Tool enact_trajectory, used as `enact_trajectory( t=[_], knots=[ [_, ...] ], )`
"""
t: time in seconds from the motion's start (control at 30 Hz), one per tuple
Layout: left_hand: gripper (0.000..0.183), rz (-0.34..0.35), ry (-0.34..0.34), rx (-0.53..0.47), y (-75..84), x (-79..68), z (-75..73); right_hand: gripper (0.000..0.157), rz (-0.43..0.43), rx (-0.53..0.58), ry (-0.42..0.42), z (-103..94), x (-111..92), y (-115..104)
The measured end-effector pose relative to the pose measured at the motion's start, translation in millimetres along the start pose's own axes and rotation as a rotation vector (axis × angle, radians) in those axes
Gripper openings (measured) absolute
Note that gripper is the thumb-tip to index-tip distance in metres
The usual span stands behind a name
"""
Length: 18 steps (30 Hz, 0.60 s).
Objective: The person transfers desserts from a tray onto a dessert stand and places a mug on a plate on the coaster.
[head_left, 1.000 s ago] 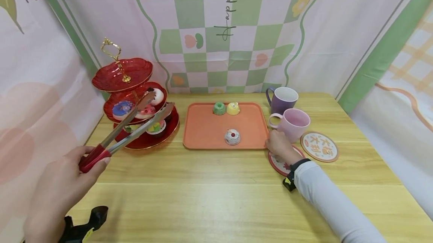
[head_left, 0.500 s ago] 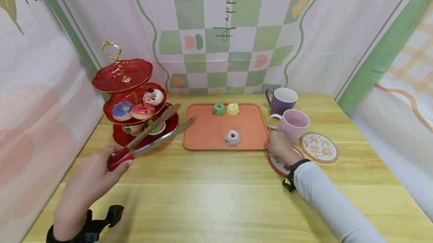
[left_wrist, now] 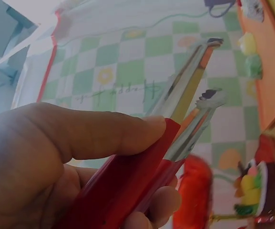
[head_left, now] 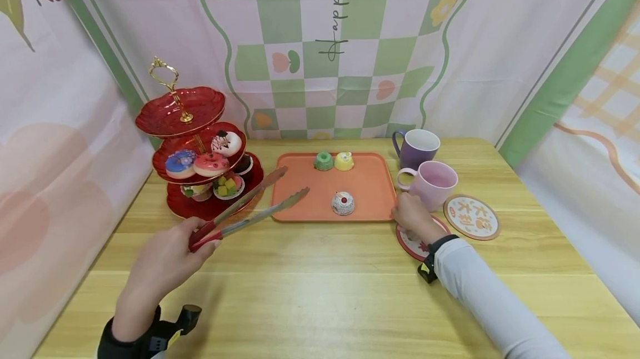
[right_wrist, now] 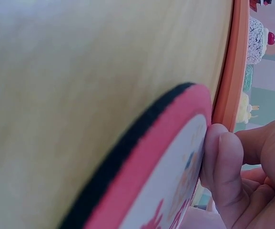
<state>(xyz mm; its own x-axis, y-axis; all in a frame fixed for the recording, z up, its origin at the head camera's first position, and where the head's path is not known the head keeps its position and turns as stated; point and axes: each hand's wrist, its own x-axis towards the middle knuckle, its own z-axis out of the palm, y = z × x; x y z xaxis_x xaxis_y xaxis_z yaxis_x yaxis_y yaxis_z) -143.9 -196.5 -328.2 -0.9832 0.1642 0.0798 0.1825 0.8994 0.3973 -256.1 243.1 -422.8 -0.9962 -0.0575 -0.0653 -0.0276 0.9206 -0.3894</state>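
Observation:
My left hand (head_left: 167, 262) grips metal tongs (head_left: 264, 214) by their red handles. Their arms are spread with nothing between them, and the tips overlap the left part of an orange tray (head_left: 372, 181). On the tray, a small white cake (head_left: 343, 204) topped with a cherry sits near the front edge. Green (head_left: 324, 161) and yellow (head_left: 344, 161) ring-shaped cakes stand side by side behind it. My right hand (head_left: 414, 215) pinches the tray's front right corner with curled fingers, over a red-rimmed coaster (right_wrist: 175, 152) lying on the table.
A three-tier red stand (head_left: 180, 111) with a gold handle stands left of the tray. Donuts (head_left: 212, 164) fill its middle tier, small cakes (head_left: 228, 186) the bottom one. Right of the tray are a purple mug (head_left: 418, 148), a pink mug (head_left: 434, 184) and another round coaster (head_left: 472, 217).
The left hand has carried the spread tongs rightward, from in front of the stand to the tray's left part. The right hand has stayed at the tray corner.

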Motion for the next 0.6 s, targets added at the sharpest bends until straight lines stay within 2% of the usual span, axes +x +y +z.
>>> enact_trajectory(
  t=[0.3, 0.6],
  knots=[
    [0.042, 0.043, -0.063, -0.006, 8.6, 9.3, 18.1, 0.011, 0.019, 0.008, -0.013, -0.4, -0.7, -1.3],
    [0.035, 0.065, -0.099, -0.006, 11.5, 18.6, 34.9, 0.011, 0.058, 0.043, -0.035, -0.6, -2.3, -1.9]
  ],
)
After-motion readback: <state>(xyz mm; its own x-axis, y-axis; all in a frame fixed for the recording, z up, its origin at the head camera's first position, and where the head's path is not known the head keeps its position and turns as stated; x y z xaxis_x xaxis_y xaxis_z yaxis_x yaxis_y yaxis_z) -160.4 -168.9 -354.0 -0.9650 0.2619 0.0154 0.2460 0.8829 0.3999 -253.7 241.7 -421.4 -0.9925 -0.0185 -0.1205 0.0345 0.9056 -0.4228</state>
